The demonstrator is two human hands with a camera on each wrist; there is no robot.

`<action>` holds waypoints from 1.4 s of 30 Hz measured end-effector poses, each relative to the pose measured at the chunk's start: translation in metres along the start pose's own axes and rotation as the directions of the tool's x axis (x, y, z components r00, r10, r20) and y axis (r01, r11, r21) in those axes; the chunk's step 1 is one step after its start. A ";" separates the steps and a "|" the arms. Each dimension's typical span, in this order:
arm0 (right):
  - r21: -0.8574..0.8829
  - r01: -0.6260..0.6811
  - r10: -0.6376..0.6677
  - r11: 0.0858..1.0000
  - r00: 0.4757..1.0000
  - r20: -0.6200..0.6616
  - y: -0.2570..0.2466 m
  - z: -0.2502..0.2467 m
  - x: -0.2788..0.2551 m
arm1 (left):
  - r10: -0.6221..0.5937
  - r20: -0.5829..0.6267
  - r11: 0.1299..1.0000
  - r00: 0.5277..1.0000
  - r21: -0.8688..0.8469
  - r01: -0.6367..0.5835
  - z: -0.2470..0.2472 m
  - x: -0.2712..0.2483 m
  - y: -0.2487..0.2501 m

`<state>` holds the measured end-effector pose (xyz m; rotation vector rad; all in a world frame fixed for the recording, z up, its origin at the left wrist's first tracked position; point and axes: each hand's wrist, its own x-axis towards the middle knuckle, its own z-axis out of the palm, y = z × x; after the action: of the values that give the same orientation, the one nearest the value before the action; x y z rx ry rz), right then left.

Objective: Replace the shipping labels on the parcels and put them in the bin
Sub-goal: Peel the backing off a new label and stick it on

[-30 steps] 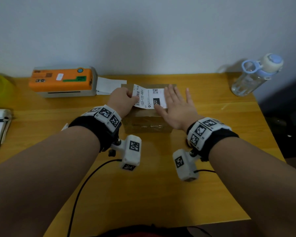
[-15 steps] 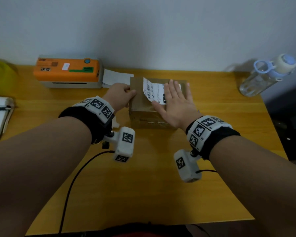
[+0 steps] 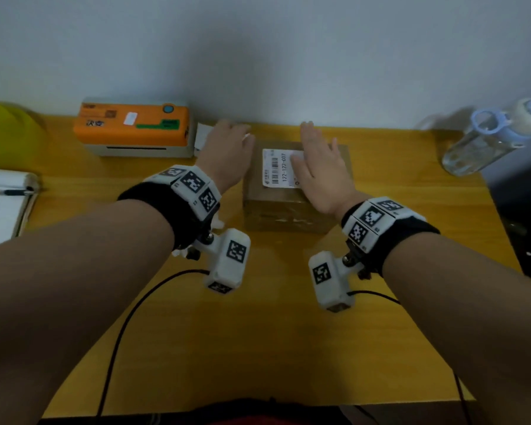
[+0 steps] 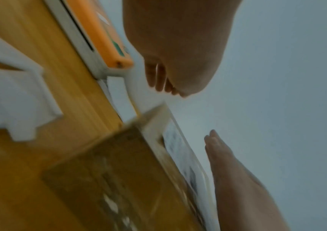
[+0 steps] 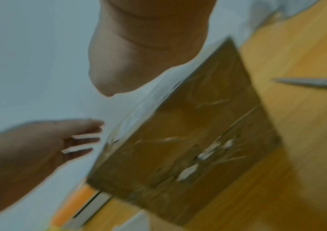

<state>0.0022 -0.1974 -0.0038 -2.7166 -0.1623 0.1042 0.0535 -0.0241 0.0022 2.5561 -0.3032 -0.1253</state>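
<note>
Parcel: a brown cardboard parcel (image 3: 292,191) wrapped in clear tape sits on the wooden counter (image 3: 258,332), near the back wall and between the two hands.
Label: a white shipping label (image 3: 278,168) with a barcode and the printed number 122-122-007 lies flat on the parcel's top face; its right part is hidden under the right hand.
Right hand: the right hand (image 3: 321,170) lies palm down on the parcel's top, fingers straight and close together, pointing toward the wall and covering the label's right side. It grips nothing.
Left hand: the left hand (image 3: 227,148) is just left of the parcel, above the counter, fingers spread and extended. From the right wrist view it seems clear of the box, though motion blur makes contact hard to judge. It holds nothing.
Printer: an orange and white label printer (image 3: 134,130) stands at the back left of the counter, with white paper (image 3: 201,138) showing at its right end, just beside the left hand.
Bottle: a clear water bottle (image 3: 491,139) with a pale blue cap stands at the back right, well apart from the parcel.
Notebook: an open notebook (image 3: 0,207) with a pen lies at the left edge.
Yellow object: something yellow-green (image 3: 3,124) sits at the far left corner; too cut off to identify.
</note>
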 end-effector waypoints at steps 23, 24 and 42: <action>-0.206 -0.207 0.250 0.956 0.944 0.215 0.069 -0.025 -0.012 | -0.110 0.325 0.937 0.939 0.349 -0.011 0.010 -0.009 -0.003; -0.093 -0.246 0.260 0.965 0.941 0.215 0.063 -0.022 -0.011 | -0.148 0.335 0.975 0.931 0.205 0.082 0.015 -0.010 0.003; 0.514 -0.347 0.282 0.785 0.938 0.203 0.051 -0.006 -0.024 | -0.147 0.294 0.943 0.944 -0.248 0.224 0.025 -0.025 0.005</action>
<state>-0.0158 -0.2492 -0.0183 -2.1374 0.2612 0.3504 0.0242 -0.0356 -0.0153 2.2794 -0.1308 -0.5566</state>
